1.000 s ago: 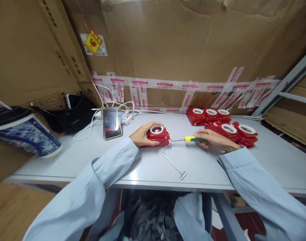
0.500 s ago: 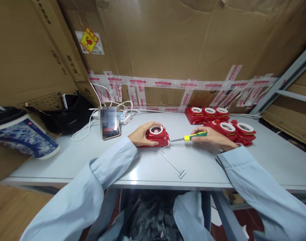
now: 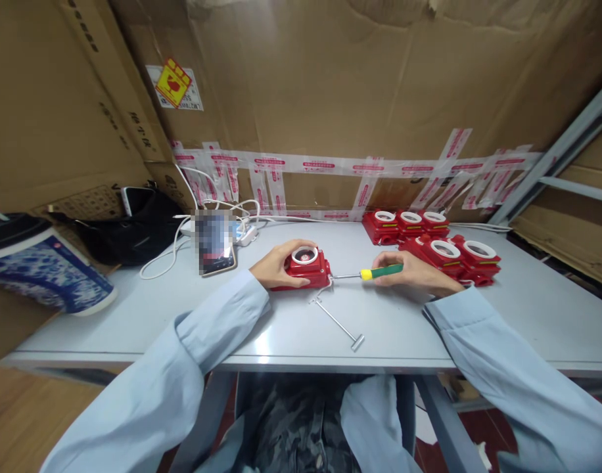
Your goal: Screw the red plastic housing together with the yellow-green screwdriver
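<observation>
My left hand [image 3: 280, 266] is wrapped round a red box with a round white-rimmed window [image 3: 311, 270], which rests on the grey tabletop [image 3: 183, 322]. In my right hand [image 3: 399, 274] is a screwdriver [image 3: 380, 272] with a green and yellow handle. Its shaft lies level and its tip meets the right side of the box; the exact contact is too small to make out. A short white cord hangs from that side, leading to a small metal hammer [image 3: 338, 322] with a T-shaped head, lying on the table.
Several more red boxes [image 3: 410, 226] stand in two groups at the back right. A phone [image 3: 216, 246] leans near a power strip [image 3: 246, 233] with white cables. At the left are a black bag [image 3: 133, 230] and a large paper cup [image 3: 49, 266]. Cardboard [image 3: 301, 85] walls the back.
The screwdriver handle has turned in my right fingers, now showing more green, with its tip still at the box. My left hand and the box hold their place.
</observation>
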Available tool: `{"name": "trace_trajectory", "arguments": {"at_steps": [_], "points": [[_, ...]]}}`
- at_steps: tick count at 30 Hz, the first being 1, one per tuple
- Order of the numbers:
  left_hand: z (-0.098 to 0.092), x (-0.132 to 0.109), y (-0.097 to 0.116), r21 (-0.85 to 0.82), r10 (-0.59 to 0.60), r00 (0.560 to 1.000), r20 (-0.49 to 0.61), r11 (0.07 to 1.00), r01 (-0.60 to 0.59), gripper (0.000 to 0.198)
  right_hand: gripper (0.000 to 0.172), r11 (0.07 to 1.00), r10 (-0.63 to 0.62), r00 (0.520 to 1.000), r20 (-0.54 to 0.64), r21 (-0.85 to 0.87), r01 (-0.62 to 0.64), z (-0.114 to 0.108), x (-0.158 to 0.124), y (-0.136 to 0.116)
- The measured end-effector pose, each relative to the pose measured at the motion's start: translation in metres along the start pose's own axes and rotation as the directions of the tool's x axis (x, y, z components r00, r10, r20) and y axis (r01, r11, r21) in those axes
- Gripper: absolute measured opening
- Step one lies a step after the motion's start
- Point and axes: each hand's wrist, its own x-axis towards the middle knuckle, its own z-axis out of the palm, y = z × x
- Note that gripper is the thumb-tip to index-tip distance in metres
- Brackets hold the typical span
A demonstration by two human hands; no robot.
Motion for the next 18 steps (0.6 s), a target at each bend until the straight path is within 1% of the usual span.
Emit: {"name": "trace_trajectory", "arguments": {"at_steps": [2,7,10,11,15,16,18], "points": [[0.000,0.000,0.000,0.008,0.003,1.000,-0.003,1.000,-0.003,0.066,0.038,1.000,0.003,1.000,-0.005,0.013,-0.003,0.002,0.000,0.000],[-0.001,0.000,0.000,0.006,0.002,1.000,-0.005,1.000,-0.002,0.066,0.041,0.990,0.111,0.993,-0.028,-0.080,-0.113,0.007,0.003,0.000],[0.000,0.000,0.000,0.000,0.005,1.000,-0.002,1.000,-0.005,0.066,0.043,0.986,0.146,0.989,-0.022,-0.076,-0.148,0.008,0.003,-0.001],[0.000,0.000,0.000,-0.004,0.008,1.000,0.003,1.000,-0.008,0.066,0.042,0.989,0.137,0.991,-0.005,-0.060,-0.137,0.008,0.002,-0.001],[0.001,0.000,0.001,-0.011,0.022,1.000,0.006,1.000,-0.022,0.065,0.041,0.996,0.064,0.990,0.127,0.049,-0.071,0.009,0.000,-0.003],[0.001,0.000,0.001,-0.009,0.023,1.000,0.003,1.000,-0.023,0.065,0.042,0.995,0.064,0.988,0.144,0.072,-0.075,0.009,0.000,-0.003],[0.001,0.000,0.001,-0.005,0.022,1.000,-0.006,1.000,-0.022,0.066,0.048,0.992,0.080,0.988,0.133,0.082,-0.091,0.011,0.001,-0.003]]}}
